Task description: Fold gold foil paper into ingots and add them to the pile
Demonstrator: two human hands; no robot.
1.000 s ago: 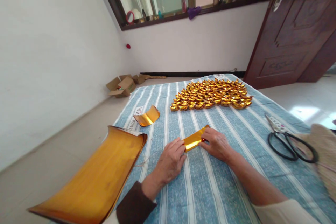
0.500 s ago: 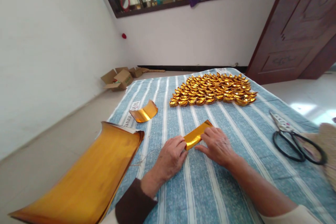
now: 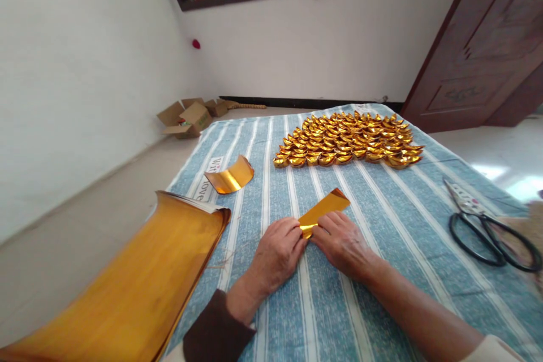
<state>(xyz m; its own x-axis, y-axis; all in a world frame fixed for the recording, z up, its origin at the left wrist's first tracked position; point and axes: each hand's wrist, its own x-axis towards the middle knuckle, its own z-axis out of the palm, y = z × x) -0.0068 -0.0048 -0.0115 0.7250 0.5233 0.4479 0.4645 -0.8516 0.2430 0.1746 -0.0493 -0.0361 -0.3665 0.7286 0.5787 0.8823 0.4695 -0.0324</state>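
Note:
A strip of gold foil paper (image 3: pixel 323 207) lies slantwise on the striped cloth, its near edge folded over. My left hand (image 3: pixel 278 246) is closed on the paper's left end. My right hand (image 3: pixel 343 240) pinches the near edge close beside the left fingertips; the fingers hide part of the fold. Beyond my hands sit rows of folded gold paper ingots (image 3: pixel 348 141). A curved piece of gold paper (image 3: pixel 231 175) rests to the left of the ingots. Nearer, on the left, is a stack of large gold paper sheets (image 3: pixel 139 277).
Scissors with black handles (image 3: pixel 487 232) lie at the right on the blue and white striped cloth (image 3: pixel 382 317). Open cardboard boxes (image 3: pixel 189 120) stand on the floor past the far left corner. A dark red door (image 3: pixel 470 51) is at the right rear.
My right hand has slid left along the paper's near edge, nearly meeting my left hand. More of the paper's right end shows. The whole view has shifted slightly.

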